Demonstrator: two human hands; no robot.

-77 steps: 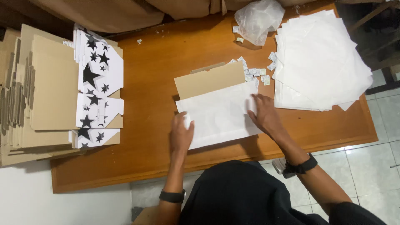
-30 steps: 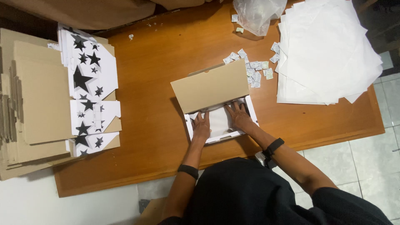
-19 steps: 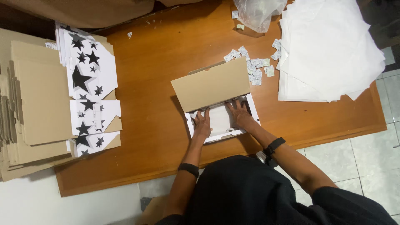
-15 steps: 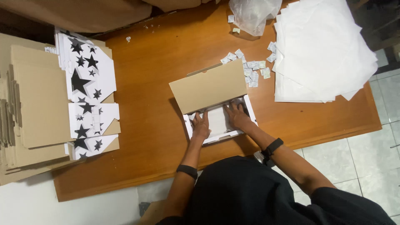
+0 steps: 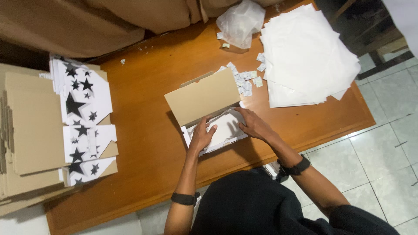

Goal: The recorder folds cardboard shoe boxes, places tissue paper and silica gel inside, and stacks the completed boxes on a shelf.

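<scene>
An open cardboard box (image 5: 204, 96) sits near the front of the wooden table (image 5: 143, 82), its brown lid raised toward the back. White paper (image 5: 226, 128) lines the inside of the box. My left hand (image 5: 201, 135) rests flat on the paper at the box's left side, fingers spread. My right hand (image 5: 252, 123) presses the paper down at the right side. Neither hand grips anything.
A stack of flat star-printed box blanks (image 5: 82, 126) on brown cardboard (image 5: 30, 126) fills the left end. A pile of white paper sheets (image 5: 305, 56) lies at the right, small white slips (image 5: 246, 80) beside it, and a clear plastic bag (image 5: 241, 21) at the back.
The flat white sheet from the earliest frame now lies inside the box with the lid raised. Both hands stay in the box, shifting slightly as they smooth the paper.
</scene>
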